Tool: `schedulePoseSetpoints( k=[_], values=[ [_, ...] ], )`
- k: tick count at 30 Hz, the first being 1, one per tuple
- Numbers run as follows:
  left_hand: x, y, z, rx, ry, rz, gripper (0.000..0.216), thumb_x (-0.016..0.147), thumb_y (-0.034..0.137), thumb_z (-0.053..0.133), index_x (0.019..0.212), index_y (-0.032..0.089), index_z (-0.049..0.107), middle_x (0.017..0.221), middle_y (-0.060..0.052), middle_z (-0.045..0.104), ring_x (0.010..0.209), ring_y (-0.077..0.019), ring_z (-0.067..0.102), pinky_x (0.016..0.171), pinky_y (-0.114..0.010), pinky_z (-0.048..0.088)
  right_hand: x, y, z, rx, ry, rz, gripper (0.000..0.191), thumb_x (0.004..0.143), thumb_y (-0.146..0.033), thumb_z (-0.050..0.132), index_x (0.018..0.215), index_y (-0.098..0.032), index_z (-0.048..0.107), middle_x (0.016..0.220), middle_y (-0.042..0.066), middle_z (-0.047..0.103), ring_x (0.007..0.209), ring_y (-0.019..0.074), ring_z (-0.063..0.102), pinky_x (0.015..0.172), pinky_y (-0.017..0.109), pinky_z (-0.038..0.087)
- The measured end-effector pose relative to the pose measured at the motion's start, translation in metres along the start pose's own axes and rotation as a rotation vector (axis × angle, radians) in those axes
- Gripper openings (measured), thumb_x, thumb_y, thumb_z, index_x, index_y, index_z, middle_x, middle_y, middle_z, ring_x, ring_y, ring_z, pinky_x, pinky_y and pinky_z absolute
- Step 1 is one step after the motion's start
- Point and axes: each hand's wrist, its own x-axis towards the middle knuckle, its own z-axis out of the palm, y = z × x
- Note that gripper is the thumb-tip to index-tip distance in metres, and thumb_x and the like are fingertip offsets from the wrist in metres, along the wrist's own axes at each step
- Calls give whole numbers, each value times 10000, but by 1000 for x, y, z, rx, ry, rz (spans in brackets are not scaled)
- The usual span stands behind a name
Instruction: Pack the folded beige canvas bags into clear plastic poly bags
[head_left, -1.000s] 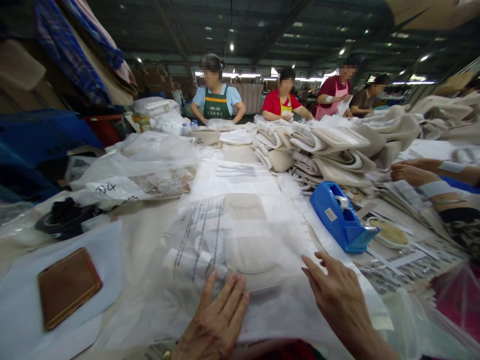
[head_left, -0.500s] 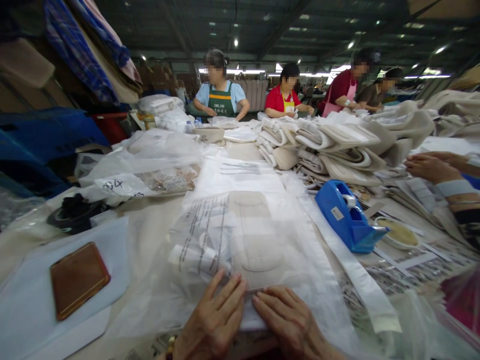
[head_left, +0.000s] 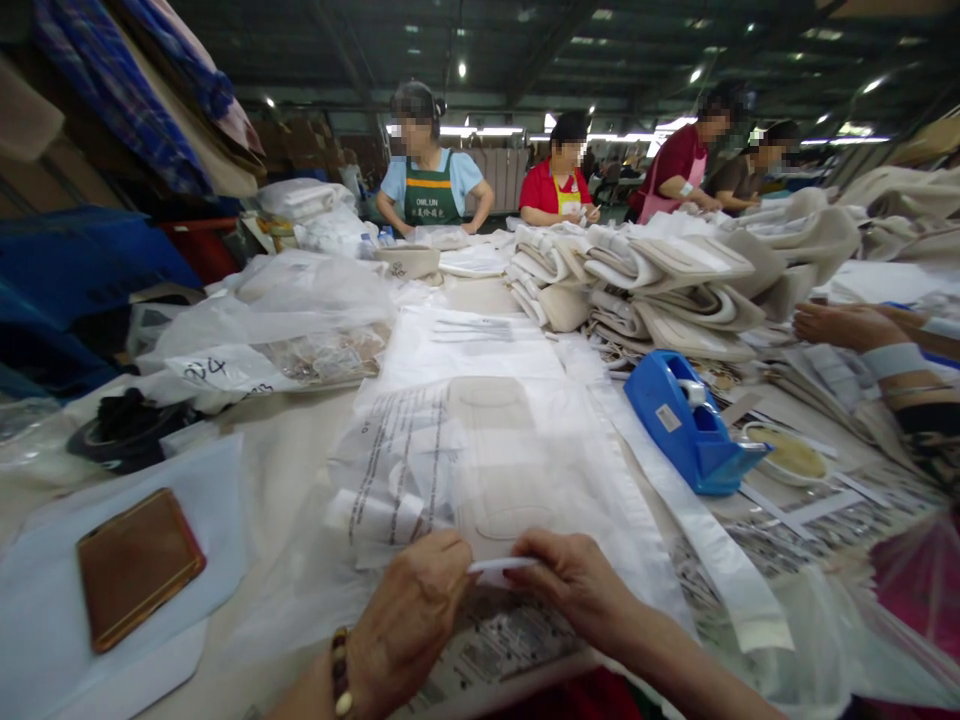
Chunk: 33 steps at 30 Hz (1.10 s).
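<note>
A translucent plastic bag [head_left: 592, 470] with printed lines of text lies before me. Through its film shows a flat beige padded piece [head_left: 495, 460] with stitched outlines. My left hand [head_left: 420, 590], with a beaded bracelet at the wrist, pinches the bag's near edge. On the same edge, a little to the right, the fingers of my right hand [head_left: 566, 580] are closed too. A narrow white rolled or folded strip of the edge stretches between both hands, lifted slightly off the table. Fingertips are partly hidden.
A blue tape dispenser [head_left: 682, 425] stands at the right, near a shallow dish [head_left: 787, 452]. At left lies a brown phone-like object [head_left: 141, 568] on white sheets. Folded beige pieces [head_left: 637, 275] are heaped beyond. A co-worker's hands [head_left: 862, 330] are at the right; other people work across the table.
Both hands were lying flat with fingers stretched on the bag's near end. Now they are closed on its edge, which is raised and folded. The view has shifted slightly.
</note>
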Motion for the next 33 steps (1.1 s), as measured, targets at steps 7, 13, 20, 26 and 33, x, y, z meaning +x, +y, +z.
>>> schedulePoseSetpoints(
  k=[7, 13, 20, 26, 33],
  values=[
    [12, -1, 9, 308, -138, -164, 332, 902, 154, 295, 688, 169, 549, 648, -40, 581, 567, -184, 556, 525, -286, 403, 12, -7, -7, -60, -32, 11, 243, 851, -314, 483, 658, -178, 545, 605, -32, 546, 582, 110, 487, 514, 212, 288],
    [25, 15, 0, 333, -426, -403, 343, 911, 143, 265, 801, 146, 590, 798, -82, 616, 734, -199, 598, 663, -301, 451, -7, -9, -25, -259, -44, -2, 74, 707, -133, 539, 751, -184, 512, 767, 7, 566, 698, 141, 525, 618, 234, 327],
    [25, 13, 2, 322, -472, -405, 362, 901, 116, 228, 836, 137, 583, 840, -101, 601, 773, -223, 586, 718, -349, 467, -30, 23, -65, -212, -5, 180, 169, 727, -265, 560, 637, -209, 429, 637, -28, 518, 635, 143, 476, 572, 249, 292],
    [30, 15, 4, 331, -448, -443, 364, 900, 108, 232, 808, 126, 584, 826, -100, 609, 778, -212, 600, 711, -328, 466, -15, 65, -74, -64, 144, 227, 279, 701, -329, 588, 589, -221, 356, 509, -72, 395, 502, 113, 411, 498, 232, 282],
    [34, 17, 3, 326, -441, -464, 359, 892, 101, 247, 808, 127, 595, 826, -107, 623, 788, -240, 619, 715, -365, 476, -29, 56, -77, -859, 600, 156, 153, 774, -98, 438, 805, -160, 575, 765, 90, 613, 642, 219, 562, 556, 312, 365]
  ],
)
